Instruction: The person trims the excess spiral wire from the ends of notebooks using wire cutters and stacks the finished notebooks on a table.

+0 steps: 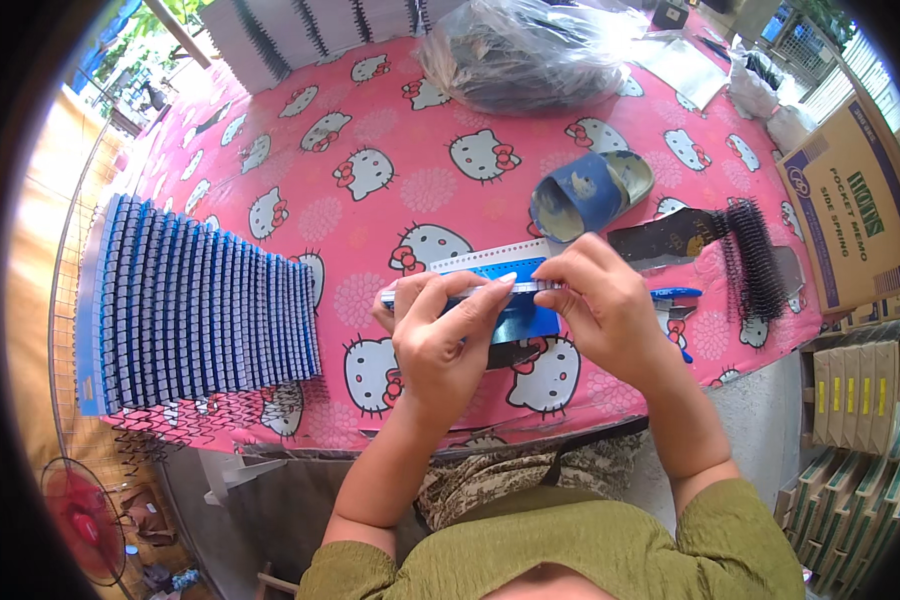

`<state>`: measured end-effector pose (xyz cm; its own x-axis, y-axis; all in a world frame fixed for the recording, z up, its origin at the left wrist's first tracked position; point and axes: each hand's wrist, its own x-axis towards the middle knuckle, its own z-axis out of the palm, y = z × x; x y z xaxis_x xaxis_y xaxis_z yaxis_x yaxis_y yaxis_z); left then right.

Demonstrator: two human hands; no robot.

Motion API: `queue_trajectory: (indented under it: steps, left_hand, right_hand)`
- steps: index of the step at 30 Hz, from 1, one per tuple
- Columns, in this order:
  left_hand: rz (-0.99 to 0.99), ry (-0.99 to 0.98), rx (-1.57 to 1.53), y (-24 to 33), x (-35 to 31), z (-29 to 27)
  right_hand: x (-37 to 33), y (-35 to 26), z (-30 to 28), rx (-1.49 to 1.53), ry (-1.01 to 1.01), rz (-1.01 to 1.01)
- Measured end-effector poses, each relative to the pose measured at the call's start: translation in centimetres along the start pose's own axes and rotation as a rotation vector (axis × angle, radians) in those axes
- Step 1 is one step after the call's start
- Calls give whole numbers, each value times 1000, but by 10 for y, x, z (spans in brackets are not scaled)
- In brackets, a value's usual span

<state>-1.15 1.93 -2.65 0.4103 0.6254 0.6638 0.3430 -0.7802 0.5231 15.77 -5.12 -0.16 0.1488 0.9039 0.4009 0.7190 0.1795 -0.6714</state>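
My left hand (pixel 435 330) is closed round the left part of a small memo pad (pixel 526 288), held edge-on near the table's front. At the pad's right end, the fingers of my right hand (pixel 605 298) pinch its edge; any coil between them is too small to make out. A shiny blue cover (pixel 526 322) shows below the pad's white edge. Just behind it is a white strip with a row of punched holes (pixel 490 255). To the right, a bundle of black spiral coils (pixel 755 262) lies beside a dark flat sheet (pixel 665 238).
A tall row of blue spiral-bound notebooks (pixel 195 305) stands at the left. Further back are a blue slipper (pixel 575 195) and a clear plastic bag (pixel 530 60) with dark contents. A blue pen (pixel 676 293) lies right of my hands. Beyond the table's right edge stands a cardboard box (pixel 850 205).
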Motion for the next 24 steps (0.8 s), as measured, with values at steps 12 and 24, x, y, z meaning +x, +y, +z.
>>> queue_trajectory:
  steps: [12, 24]
  left_hand:
    - [-8, -7, -21, 1, -2, -1]
    - [2, -39, -14, 6, 2, -8]
  right_hand:
    - [3, -14, 2, -45, 78, -111]
    - [24, -16, -69, 38, -16, -231]
